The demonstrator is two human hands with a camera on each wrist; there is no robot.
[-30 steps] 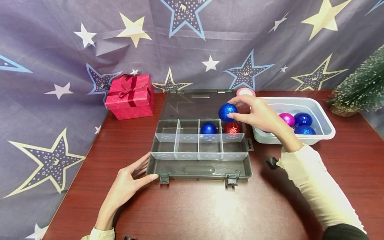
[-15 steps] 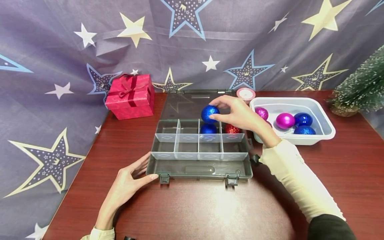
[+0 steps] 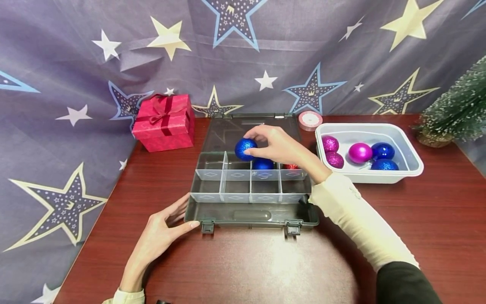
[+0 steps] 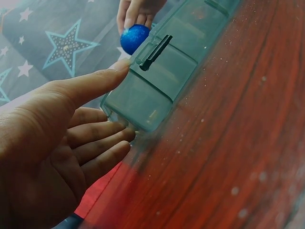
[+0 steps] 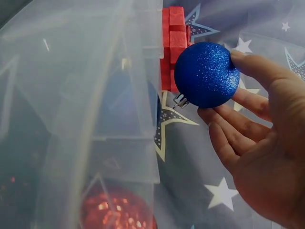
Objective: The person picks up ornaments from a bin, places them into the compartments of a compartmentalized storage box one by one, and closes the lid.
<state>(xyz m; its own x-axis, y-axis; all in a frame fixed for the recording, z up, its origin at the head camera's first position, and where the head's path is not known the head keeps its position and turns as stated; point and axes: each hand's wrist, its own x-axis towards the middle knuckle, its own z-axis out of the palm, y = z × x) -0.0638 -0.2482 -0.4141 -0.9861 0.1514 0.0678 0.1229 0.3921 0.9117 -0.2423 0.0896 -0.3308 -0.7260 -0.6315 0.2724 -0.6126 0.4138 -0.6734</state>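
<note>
My right hand (image 3: 280,147) pinches a glittery blue Christmas bauble (image 3: 244,149) between thumb and fingers, above the back row of a clear grey divided organizer case (image 3: 216,209). The silver cap of this bauble hangs downward in the right wrist view. One smooth blue bauble (image 3: 263,164) sits in a back compartment, partly behind a divider. To its right lies a red glitter bauble (image 3: 291,166), mostly covered by my right hand. At the case's front left corner rests my left hand (image 3: 153,234), its thumb on the front edge and its fairly straight fingers along the side.
A white plastic tub (image 3: 414,166) with several pink and blue baubles stands to the right. Behind the case lie its opened lid (image 3: 228,131) and a pink ribbon roll (image 3: 310,121). A red gift box (image 3: 163,122) is back left, a small frosted tree (image 3: 453,105) far right.
My right hand has carried the glittery blue bauble leftward across the case, from above the red bauble, past the smooth blue one, to the second column from the left. My left hand stays put.
</note>
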